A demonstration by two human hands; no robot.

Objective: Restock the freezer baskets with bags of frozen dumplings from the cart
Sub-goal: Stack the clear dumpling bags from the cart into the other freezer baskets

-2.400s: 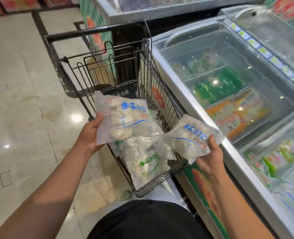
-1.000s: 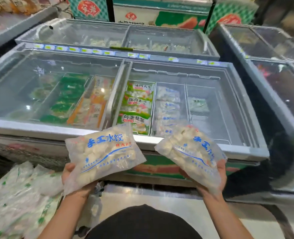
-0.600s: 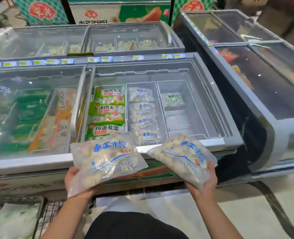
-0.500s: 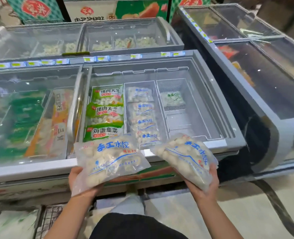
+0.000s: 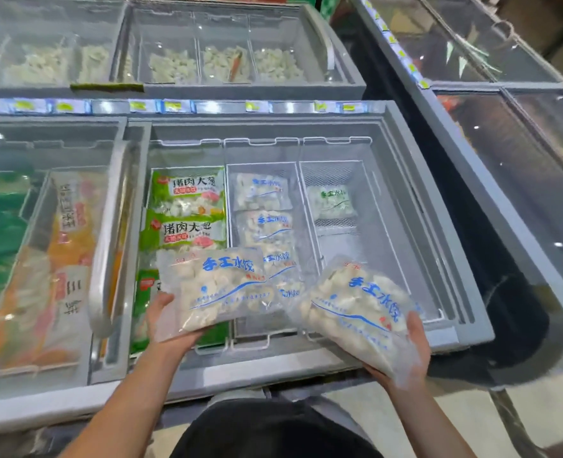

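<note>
We hold one clear plastic bag of pale dumplings with blue lettering (image 5: 222, 289) in our left hand (image 5: 167, 320), fingers curled under it, and a second like bag (image 5: 356, 307) gripped in our right hand (image 5: 414, 350), both over the grey chest freezer's front rim (image 5: 273, 366). We judge this the carry-to-basket step. Next we lower them into the white wire basket holding matching blue-print bags (image 5: 262, 193); beyond it, the sparser right-hand basket (image 5: 377, 226).

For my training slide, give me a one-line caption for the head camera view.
Both hands, left and right, each hold a blue-print dumpling bag over the open freezer's wire baskets.
</note>
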